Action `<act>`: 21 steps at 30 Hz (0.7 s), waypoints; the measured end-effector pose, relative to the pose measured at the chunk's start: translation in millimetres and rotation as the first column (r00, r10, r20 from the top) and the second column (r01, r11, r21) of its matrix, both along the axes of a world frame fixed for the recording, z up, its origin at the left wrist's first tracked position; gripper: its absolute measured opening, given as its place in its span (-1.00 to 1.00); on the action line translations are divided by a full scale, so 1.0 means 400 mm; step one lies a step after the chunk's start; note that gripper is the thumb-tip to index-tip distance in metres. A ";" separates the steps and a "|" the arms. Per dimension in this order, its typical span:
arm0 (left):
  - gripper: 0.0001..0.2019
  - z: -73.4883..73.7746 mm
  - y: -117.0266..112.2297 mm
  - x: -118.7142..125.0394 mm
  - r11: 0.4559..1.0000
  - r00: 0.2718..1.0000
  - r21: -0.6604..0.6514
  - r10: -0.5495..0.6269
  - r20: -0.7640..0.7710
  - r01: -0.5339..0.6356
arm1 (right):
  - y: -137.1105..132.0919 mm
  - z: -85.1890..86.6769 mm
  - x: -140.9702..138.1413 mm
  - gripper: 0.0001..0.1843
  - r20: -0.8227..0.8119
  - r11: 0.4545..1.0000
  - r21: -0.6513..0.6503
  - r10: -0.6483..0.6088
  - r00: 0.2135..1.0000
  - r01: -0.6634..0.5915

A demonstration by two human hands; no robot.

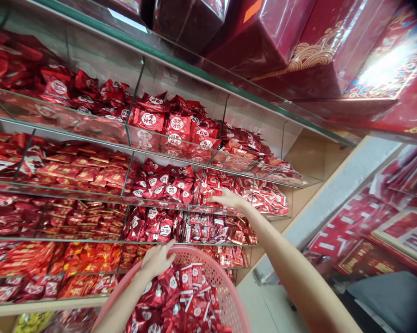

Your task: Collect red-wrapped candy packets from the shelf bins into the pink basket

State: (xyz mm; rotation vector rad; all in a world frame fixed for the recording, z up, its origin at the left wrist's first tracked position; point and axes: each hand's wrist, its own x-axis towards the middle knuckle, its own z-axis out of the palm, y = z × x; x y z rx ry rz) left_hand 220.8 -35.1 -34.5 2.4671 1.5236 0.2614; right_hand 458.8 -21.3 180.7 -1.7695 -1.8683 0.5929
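Note:
My left hand [157, 259] grips the far rim of a pink plastic basket [225, 296], which holds several red foil packets [180, 296]. My right hand [227, 198] reaches up and forward into a glass shelf compartment full of small red and white packets [264, 199]; its fingers lie spread on them, and I cannot make out anything held. Glass shelves [160, 143] with dividers run across the view, each bin packed with red wrapped sweets [174, 125].
Large red gift boxes [298, 51] stand on the top shelf above. To the right, a pale pillar [333, 194] separates another display of red boxes [395, 222]. A wooden shelf edge [45, 306] runs along the bottom left. Tiled floor [264, 305] shows below.

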 end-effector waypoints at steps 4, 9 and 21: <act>-0.49 -0.001 0.001 0.000 1.000 1.000 -0.009 0.002 0.003 -0.002 | 0.000 0.003 -0.008 -0.70 0.007 0.999 -0.020 0.049 0.999 -0.049; -0.51 0.001 0.001 0.001 1.000 1.000 -0.018 0.010 0.004 -0.010 | 0.002 0.004 -0.001 -0.65 -0.016 0.990 -0.047 0.134 0.991 -0.135; -0.50 0.001 0.000 0.005 1.000 1.000 0.004 -0.004 -0.010 0.004 | -0.005 -0.016 0.007 -0.31 0.071 0.999 0.050 0.000 0.998 -0.004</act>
